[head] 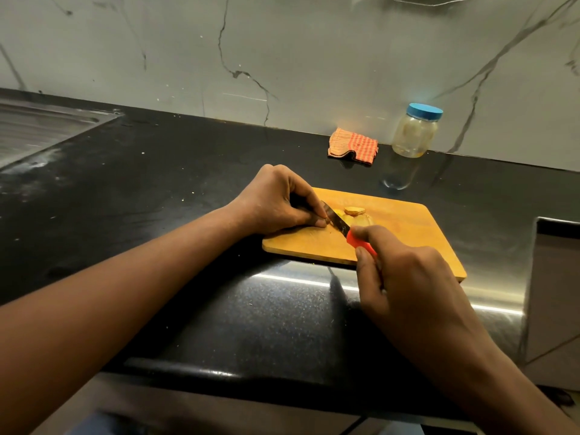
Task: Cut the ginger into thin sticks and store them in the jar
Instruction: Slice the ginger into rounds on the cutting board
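**Mid-cut on the board, both hands loaded**

- Right hand (408,277): fingers wrapped round the red handle (361,242) of the knife (336,220), forefinger along the top near the blade. Firm closed grip.
- The blade runs up and left from that grip, edge down on the cutting board (408,240), tip ending at the left hand's fingertips.
- Left hand (276,199): fingers curled, thumb and forefinger tips drawn together in a pinch on a small ginger bit (329,221), right against the blade's left face. Most of the bit is hidden under the fingertips, so I can't tell its shape.
- More ginger is just past the blade, on the far side from the left pinch. The ginger slices (355,211) lie flat on the board, some overlapping, just above the right hand's grip on the handle.
- The board sits on the black counter (188,183), and its near corner is under the right hand.
- Jar (414,136): upright, well beyond both grips, at the back against the marble wall (314,58). The blue lid (426,111) is on. The glass is cloudy with a yellowish tint, and I can't tell what is inside.
- A checked orange cloth (353,146) lies folded just left of the jar, beyond the left hand.
- Sink (37,127): far left of the left forearm, set into the counter.
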Demonstrator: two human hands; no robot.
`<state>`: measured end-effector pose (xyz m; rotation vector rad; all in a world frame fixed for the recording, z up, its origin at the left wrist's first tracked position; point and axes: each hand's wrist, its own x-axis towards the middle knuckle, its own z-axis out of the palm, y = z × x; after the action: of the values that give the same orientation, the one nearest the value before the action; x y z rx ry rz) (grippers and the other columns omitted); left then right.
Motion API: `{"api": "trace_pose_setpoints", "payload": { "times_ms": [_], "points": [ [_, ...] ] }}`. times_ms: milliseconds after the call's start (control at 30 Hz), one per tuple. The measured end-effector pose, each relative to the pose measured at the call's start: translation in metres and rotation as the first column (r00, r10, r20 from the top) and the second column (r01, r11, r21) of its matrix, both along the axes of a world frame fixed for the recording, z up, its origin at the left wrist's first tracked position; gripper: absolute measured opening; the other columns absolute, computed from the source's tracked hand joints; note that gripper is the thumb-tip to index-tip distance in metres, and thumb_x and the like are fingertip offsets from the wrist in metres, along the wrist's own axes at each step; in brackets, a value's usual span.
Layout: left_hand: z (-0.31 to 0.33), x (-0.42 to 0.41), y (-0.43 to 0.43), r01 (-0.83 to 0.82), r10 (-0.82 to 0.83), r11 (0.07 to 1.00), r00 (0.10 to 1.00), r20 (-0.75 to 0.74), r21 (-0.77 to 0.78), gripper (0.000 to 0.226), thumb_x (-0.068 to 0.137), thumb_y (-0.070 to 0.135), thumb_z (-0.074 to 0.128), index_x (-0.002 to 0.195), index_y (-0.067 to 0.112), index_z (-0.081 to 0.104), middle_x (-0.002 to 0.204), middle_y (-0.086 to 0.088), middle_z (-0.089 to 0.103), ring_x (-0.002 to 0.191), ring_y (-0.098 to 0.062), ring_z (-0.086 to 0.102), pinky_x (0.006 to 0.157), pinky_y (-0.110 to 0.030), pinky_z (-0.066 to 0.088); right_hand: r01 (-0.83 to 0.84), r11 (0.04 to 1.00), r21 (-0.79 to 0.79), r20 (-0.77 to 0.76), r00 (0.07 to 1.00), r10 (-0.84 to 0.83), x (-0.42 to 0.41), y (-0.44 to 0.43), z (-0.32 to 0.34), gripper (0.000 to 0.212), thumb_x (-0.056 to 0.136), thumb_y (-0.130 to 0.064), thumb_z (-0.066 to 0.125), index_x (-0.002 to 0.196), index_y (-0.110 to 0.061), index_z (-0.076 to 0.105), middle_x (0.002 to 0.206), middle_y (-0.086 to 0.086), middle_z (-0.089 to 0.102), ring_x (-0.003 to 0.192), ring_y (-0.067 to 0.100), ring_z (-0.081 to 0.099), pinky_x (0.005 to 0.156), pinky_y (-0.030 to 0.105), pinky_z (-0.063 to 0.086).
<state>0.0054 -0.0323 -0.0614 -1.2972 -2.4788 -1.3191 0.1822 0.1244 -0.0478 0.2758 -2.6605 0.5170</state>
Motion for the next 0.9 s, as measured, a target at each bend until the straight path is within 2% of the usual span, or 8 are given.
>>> {"api": "trace_pose_setpoints", "payload": {
  "times_ms": [167, 367, 567, 667, 800, 900],
  "points": [
    [0.002, 0.000, 0.000, 0.012, -0.012, 1.000, 1.000, 0.013, -0.019, 0.014, 0.077, 0.013, 0.084, 0.090, 0.010, 0.080, 0.090, 0.004, 0.077, 0.086, -0.001, 0.072, 0.085, -0.025, 0.059, 0.016, 1.000, 0.000, -0.016, 1.000, -0.016, -0.002, 0.000, -0.003, 0.027, 0.089, -0.010, 0.061, 0.116, -0.008, 0.063, 0.054, -0.018, 0.041, 0.037, -0.003, 0.037, 0.045, 0.004, 0.034],
    [0.003, -0.001, 0.000, 0.016, -0.015, 0.999, 1.000, 0.018, -0.031, 0.014, 0.077, 0.013, 0.084, 0.090, 0.009, 0.080, 0.090, 0.004, 0.077, 0.086, 0.000, 0.072, 0.086, -0.024, 0.058, 0.007, 1.000, 0.014, 0.010, 1.000, -0.007, -0.001, -0.001, -0.005, 0.029, 0.088, -0.008, 0.062, 0.117, -0.007, 0.063, 0.052, -0.021, 0.035, 0.035, -0.003, 0.034, 0.044, 0.007, 0.035],
    [0.003, -0.001, 0.001, 0.015, -0.014, 0.999, 1.000, 0.022, -0.031, 0.014, 0.077, 0.012, 0.084, 0.089, 0.009, 0.080, 0.089, 0.003, 0.077, 0.085, -0.001, 0.073, 0.086, -0.026, 0.059, 0.035, 0.996, 0.086, 0.066, 0.997, -0.041, -0.006, -0.003, -0.004, 0.032, 0.090, -0.010, 0.060, 0.122, -0.008, 0.060, 0.056, -0.012, 0.046, 0.038, 0.001, 0.040, 0.036, 0.012, 0.029],
    [0.003, -0.001, 0.002, 0.009, -0.009, 1.000, 1.000, 0.010, -0.028, 0.013, 0.076, 0.011, 0.084, 0.089, 0.009, 0.080, 0.089, 0.003, 0.077, 0.085, -0.002, 0.073, 0.086, -0.025, 0.059, 0.044, 0.992, 0.120, 0.075, 0.996, -0.053, -0.015, -0.004, -0.005, 0.035, 0.094, -0.014, 0.053, 0.129, -0.011, 0.055, 0.060, -0.009, 0.049, 0.043, 0.004, 0.044, 0.039, 0.015, 0.028],
    [0.003, -0.001, 0.003, 0.000, -0.001, 0.999, 1.000, -0.009, -0.035, 0.011, 0.076, 0.011, 0.085, 0.087, 0.011, 0.080, 0.087, 0.005, 0.077, 0.084, -0.002, 0.072, 0.084, -0.024, 0.058, 0.031, 0.993, 0.118, 0.087, 0.995, -0.041, -0.020, -0.005, -0.006, 0.036, 0.096, -0.016, 0.051, 0.132, -0.013, 0.051, 0.062, -0.011, 0.048, 0.047, 0.005, 0.046, 0.040, 0.016, 0.032],
    [0.003, -0.001, 0.004, -0.022, 0.022, 0.999, 1.000, -0.018, -0.037, 0.011, 0.076, 0.013, 0.085, 0.085, 0.015, 0.081, 0.084, 0.007, 0.076, 0.082, -0.002, 0.072, 0.082, -0.025, 0.059, 0.040, 0.998, 0.056, 0.080, 0.996, -0.044, -0.012, 0.001, -0.008, 0.034, 0.094, -0.014, 0.055, 0.127, -0.012, 0.055, 0.058, -0.013, 0.049, 0.042, 0.004, 0.046, 0.042, 0.018, 0.039]
  ]
}}
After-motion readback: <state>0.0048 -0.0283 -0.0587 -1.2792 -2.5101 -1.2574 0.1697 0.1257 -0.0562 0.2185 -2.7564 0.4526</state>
